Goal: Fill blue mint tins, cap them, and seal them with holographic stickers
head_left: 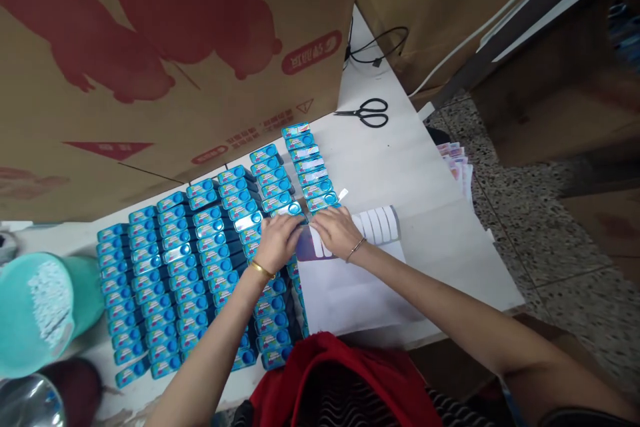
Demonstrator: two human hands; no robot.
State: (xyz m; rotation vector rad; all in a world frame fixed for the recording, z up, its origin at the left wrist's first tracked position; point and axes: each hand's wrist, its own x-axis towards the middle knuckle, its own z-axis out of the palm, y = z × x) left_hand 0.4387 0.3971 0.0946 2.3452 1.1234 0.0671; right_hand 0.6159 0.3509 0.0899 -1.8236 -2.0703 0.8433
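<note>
Several rows of small blue boxes (200, 260) lie packed side by side on a white table (430, 213). My left hand (278, 240) rests at the right edge of the rows, fingers curled on a box by a white label. My right hand (338, 230) presses on a sheet of white stickers (373, 227) with a dark backing, right beside my left hand. Both wrists wear thin bangles. Whether a sticker is pinched between the fingers is hidden.
A big brown carton (165, 60) with red print stands behind the boxes. Black scissors (369, 112) and a black cable (375, 47) lie at the far side. A teal container (40, 307) sits left. White paper (350, 293) lies under the sticker sheet. Terrazzo floor (540, 240) is right.
</note>
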